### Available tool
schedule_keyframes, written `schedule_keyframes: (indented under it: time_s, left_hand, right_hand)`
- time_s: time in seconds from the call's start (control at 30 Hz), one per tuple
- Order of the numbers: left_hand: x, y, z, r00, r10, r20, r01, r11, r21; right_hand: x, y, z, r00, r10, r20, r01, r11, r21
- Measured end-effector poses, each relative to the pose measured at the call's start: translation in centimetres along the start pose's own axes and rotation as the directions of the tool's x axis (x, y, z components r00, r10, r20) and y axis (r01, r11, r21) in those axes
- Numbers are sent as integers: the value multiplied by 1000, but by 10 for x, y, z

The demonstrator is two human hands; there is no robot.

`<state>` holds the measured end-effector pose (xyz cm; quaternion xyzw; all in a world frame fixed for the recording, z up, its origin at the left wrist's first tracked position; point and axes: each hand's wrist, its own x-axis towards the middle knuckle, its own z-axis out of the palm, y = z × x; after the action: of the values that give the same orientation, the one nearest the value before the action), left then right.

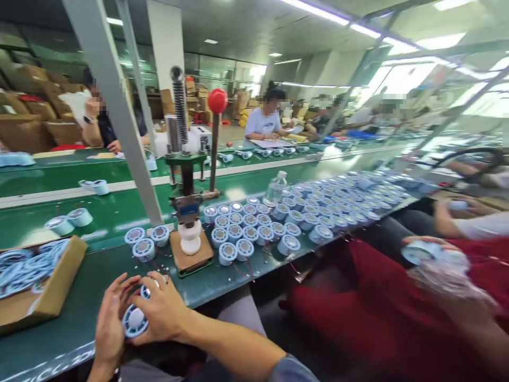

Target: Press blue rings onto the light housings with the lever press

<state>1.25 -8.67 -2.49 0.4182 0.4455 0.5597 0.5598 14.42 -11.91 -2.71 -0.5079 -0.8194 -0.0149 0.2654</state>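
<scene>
1. Half-curled grip, head view: left hand (109, 329) and right hand (165, 310) cup two blue round pieces (135, 318), near side of the press (188, 209), to its left.
2. Similar units (250, 233) crowd the tabletop (207, 289) right of the press; three stand left. Which are finished, I can't tell.
3. Left of the press sits a carton (66, 286) of blue parts; a grey post (119, 116) rises close behind, crowding that side.
</scene>
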Motion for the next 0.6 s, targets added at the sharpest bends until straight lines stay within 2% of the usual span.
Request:
schedule_keyframes:
  time_s: [0.1,0.17,0.23,0.33,0.4,0.47,0.5,0.6]
  left_hand:
    - [13,-8,-6,996,73,-46,-74,997,-28]
    - [20,-12,-15,990,120,-75,-123,992,-30]
    - [22,-15,-24,989,132,-74,-134,990,-33]
    - [20,-17,-29,988,141,-65,-141,990,1]
    - [19,-18,-26,987,142,-72,-137,988,67]
    - [19,-20,-22,989,129,-74,-118,984,134]
    - [20,-21,-21,989,125,-76,-112,981,159]
    - [22,-24,-21,989,128,-79,-109,970,217]
  right_hand:
    - [-19,9,-11,983,6,-186,2,999,41]
    - [-41,14,-35,934,64,-351,-35,996,86]
    - [-70,23,-71,860,145,-489,-117,989,88]
    - [-118,53,-123,733,318,-602,-388,922,15]
    - [-147,83,-144,640,419,-643,-592,803,-65]
    - [-170,113,-149,579,483,-657,-723,677,-138]
    - [-179,125,-147,570,502,-650,-753,636,-169]
    - [-195,152,-130,598,549,-584,-770,596,-228]
